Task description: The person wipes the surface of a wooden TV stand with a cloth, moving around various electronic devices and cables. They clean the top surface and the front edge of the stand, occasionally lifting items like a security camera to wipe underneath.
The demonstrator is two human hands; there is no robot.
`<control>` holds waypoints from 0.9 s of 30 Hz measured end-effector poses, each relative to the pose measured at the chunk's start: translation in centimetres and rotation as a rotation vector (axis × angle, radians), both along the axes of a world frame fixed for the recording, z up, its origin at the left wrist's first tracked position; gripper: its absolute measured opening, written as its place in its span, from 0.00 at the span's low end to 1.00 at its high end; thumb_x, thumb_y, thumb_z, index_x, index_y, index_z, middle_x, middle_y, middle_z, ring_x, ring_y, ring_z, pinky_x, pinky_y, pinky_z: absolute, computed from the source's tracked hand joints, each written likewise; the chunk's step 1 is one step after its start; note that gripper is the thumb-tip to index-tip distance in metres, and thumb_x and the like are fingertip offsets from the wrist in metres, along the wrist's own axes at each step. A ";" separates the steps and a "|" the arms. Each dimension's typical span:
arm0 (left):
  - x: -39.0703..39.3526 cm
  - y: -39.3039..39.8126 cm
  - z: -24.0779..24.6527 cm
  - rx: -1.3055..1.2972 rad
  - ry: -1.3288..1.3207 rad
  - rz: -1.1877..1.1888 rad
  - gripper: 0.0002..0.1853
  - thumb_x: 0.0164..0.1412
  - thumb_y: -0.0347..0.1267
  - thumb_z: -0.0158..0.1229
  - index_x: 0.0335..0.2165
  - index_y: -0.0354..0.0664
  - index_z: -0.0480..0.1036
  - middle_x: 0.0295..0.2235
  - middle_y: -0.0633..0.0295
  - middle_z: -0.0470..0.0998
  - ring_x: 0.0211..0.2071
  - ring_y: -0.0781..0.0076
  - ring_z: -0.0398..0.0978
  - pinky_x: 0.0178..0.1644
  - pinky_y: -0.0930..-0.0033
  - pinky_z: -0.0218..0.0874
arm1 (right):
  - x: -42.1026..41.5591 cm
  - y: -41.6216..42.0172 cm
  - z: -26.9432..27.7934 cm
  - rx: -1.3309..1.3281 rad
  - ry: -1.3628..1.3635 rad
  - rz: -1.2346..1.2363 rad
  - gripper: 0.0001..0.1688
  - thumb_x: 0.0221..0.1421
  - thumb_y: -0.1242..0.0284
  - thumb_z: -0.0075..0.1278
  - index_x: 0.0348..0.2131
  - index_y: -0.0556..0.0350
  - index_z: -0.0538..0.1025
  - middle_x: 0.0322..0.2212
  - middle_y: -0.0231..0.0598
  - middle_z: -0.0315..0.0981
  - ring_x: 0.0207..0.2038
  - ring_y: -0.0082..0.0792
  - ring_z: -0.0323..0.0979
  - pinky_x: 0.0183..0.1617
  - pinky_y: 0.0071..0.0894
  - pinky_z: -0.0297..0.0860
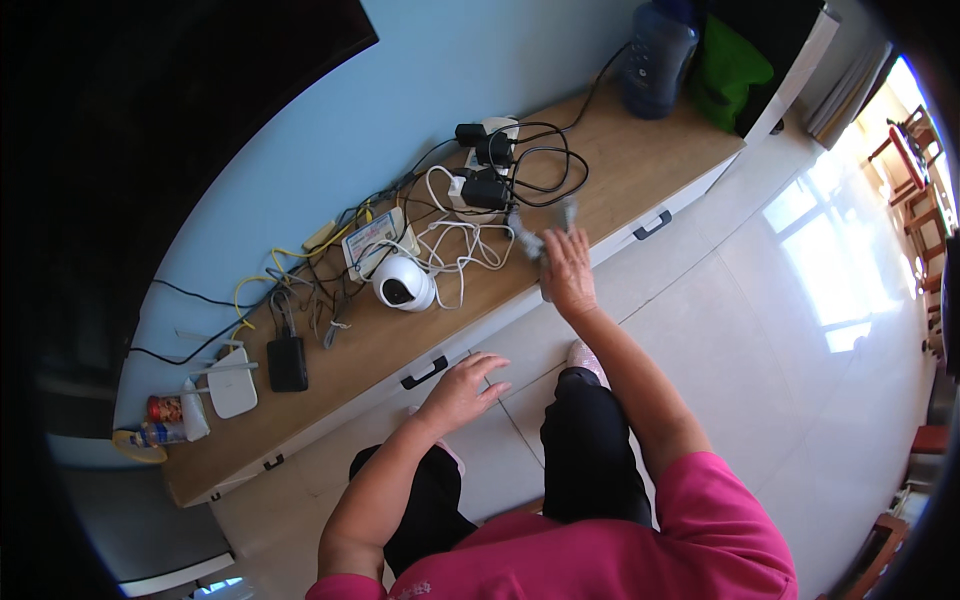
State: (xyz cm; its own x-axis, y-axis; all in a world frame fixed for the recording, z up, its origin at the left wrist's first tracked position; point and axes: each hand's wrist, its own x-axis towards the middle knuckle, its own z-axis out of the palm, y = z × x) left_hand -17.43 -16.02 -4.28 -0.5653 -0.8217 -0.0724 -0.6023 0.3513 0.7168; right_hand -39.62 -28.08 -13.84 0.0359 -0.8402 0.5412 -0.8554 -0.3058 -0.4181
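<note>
My right hand (568, 274) lies over a crumpled grey cloth (531, 241) at the front edge of a long wood-topped cabinet (637, 165). Parts of the cloth stick out past the fingers, and the rest is hidden under the palm. In front of the drawers, my left hand (463, 391) hovers with fingers apart and nothing in it. A white camera with a round head (403, 285) stands on the top between the two hands. Beside it lies a loose tangle of white cable (472, 247). Black power adapters (484, 189) crowd a white power strip (504, 129) behind the cloth.
A white router (232, 384) and a black box (287, 364) sit left, among tangled wires. A blue water jug (658, 64) and a green bag (727, 75) stand at the right end. Black drawer handles (425, 373) jut from the front. A large dark screen (225, 90) overhangs the left.
</note>
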 end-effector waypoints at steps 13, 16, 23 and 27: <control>-9.9 -11.6 -0.6 -0.644 -0.272 0.035 0.16 0.48 0.28 0.59 0.39 0.39 0.72 0.43 0.57 0.70 0.47 0.59 0.65 0.50 0.61 0.59 | -12.6 -5.6 5.8 0.115 -0.873 -0.386 0.20 0.43 0.70 0.58 0.39 0.56 0.76 0.29 0.42 0.77 0.30 0.34 0.75 0.38 0.31 0.69; -10.7 -13.2 -1.1 -0.742 -0.362 -0.052 0.13 0.49 0.29 0.54 0.36 0.40 0.73 0.40 0.59 0.71 0.48 0.61 0.63 0.52 0.63 0.54 | -12.0 -5.6 7.0 0.108 -1.427 -0.219 0.19 0.48 0.69 0.56 0.39 0.62 0.74 0.26 0.32 0.74 0.26 0.21 0.69 0.31 0.21 0.67; -11.1 -17.0 -0.9 -0.771 -0.778 -0.326 0.13 0.50 0.31 0.52 0.36 0.40 0.73 0.41 0.60 0.72 0.50 0.60 0.63 0.54 0.62 0.52 | -5.0 -1.3 2.7 -0.063 -0.687 -0.222 0.20 0.47 0.74 0.51 0.42 0.61 0.69 0.45 0.52 0.67 0.51 0.50 0.63 0.55 0.38 0.59; -10.2 -17.3 -1.7 -0.897 -0.671 -0.288 0.11 0.50 0.30 0.50 0.34 0.40 0.73 0.39 0.59 0.72 0.51 0.60 0.62 0.56 0.61 0.49 | -5.0 0.2 1.8 0.023 -0.141 -0.073 0.26 0.44 0.68 0.55 0.42 0.65 0.67 0.49 0.55 0.62 0.55 0.55 0.55 0.62 0.49 0.48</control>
State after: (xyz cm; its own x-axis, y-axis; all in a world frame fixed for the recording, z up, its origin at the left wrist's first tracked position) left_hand -27.65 -33.36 -6.02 -0.8086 -0.5770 0.1153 -0.5827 0.7580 -0.2931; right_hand -44.60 -27.83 -12.08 -0.1005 -0.8499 0.5173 -0.8072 -0.2344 -0.5418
